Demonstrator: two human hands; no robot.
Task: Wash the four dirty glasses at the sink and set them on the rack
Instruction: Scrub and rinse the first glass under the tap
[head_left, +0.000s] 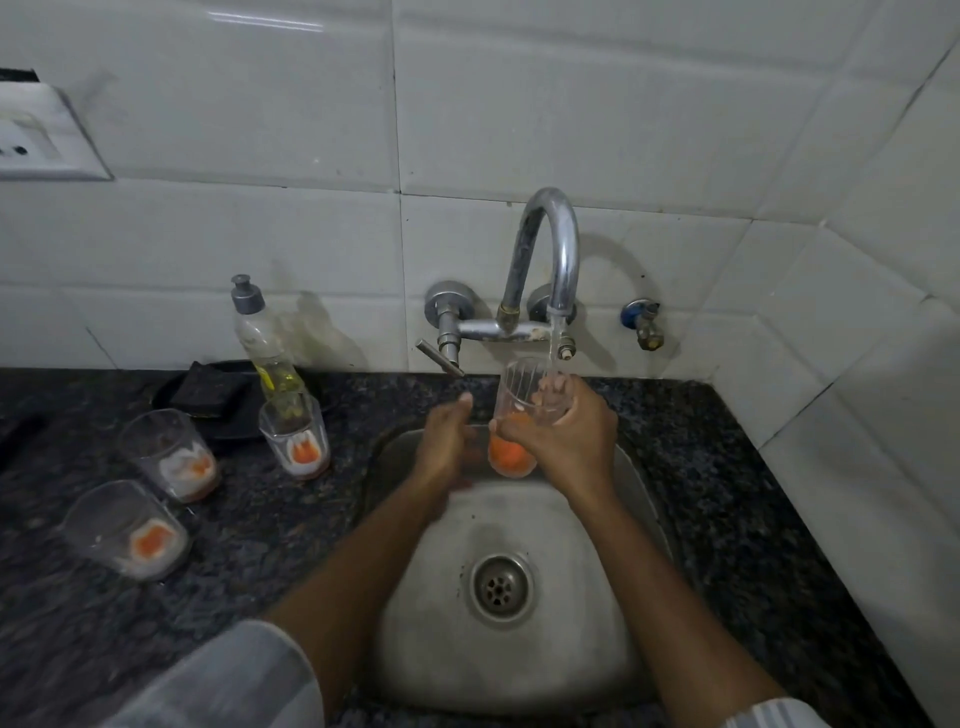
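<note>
We see the right hand (566, 436) wrapped around a clear glass (522, 410), fingers curled and pressed together on its far wall, thumb across the near side. The glass is held tilted over the steel sink (519, 525), its mouth up under the tap (550, 249), and a thin stream of water (555, 343) falls onto the rim and fingertips. Orange residue sits in the bottom of it.

The left hand (447, 441) is just beside the glass, fingers loosely together and extended, blurred; we cannot tell whether it touches the glass.

On the dark speckled counter (260, 519) to the left stand three more glasses, each with orange and whitish residue at the base: one nearest the sink (296, 436), one in the middle (174, 454), one at the near left (127, 530). Behind the first stands a soap bottle (262, 343) with yellow liquid and a grey cap; any label on it is too unclear to read. Beside the bottle, a dark scrub pad (208, 392) lies on a black tray (239, 431). We find no legible writing anywhere. A white wall socket (36, 140) is mounted on the tiles at far left.
</note>
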